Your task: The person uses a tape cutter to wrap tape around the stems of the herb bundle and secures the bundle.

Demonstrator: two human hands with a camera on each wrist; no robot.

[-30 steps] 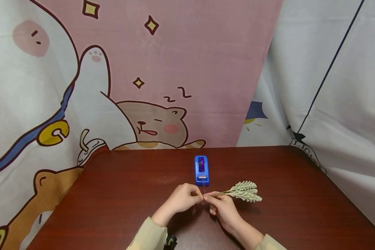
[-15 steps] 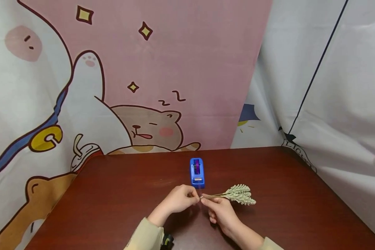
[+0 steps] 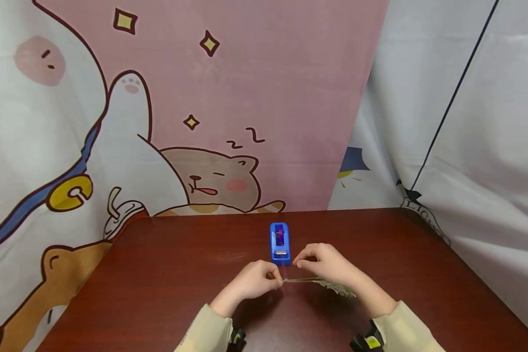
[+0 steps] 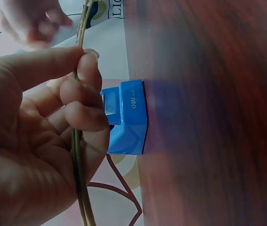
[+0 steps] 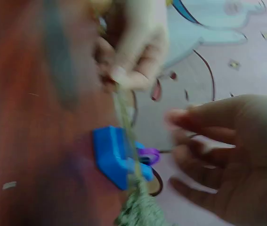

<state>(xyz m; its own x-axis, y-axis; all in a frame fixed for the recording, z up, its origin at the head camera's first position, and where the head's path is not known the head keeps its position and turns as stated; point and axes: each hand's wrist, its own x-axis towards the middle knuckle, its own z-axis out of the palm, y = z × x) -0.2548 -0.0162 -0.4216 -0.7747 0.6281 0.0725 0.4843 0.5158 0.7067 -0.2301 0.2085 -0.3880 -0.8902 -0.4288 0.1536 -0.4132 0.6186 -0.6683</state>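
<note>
My left hand [image 3: 256, 280] pinches the thin brown stems of a pale green artificial plant sprig [image 3: 338, 287] between thumb and forefinger. In the left wrist view the stems [image 4: 79, 165] run across the palm, under the curled fingers. The leafy end points right, partly behind my right forearm in the head view. My right hand [image 3: 327, 261] is off the sprig, just right of a blue tape dispenser [image 3: 280, 244], fingers loosely bent. Nothing shows between them in the blurred right wrist view. A faint clear strip seems to run from the dispenser's front toward my left fingertips.
The dispenser, with a purple core [image 5: 148, 155], stands on a dark red-brown table [image 3: 171, 274]. Behind the table hangs a cartoon-printed cloth [image 3: 308, 107], with a white cloth [image 3: 479, 161] along the right side.
My right hand has let go of the sprig and moved up and slightly right, beside the dispenser. My left hand keeps hold of the stems, and the leafy end has dipped a little.
</note>
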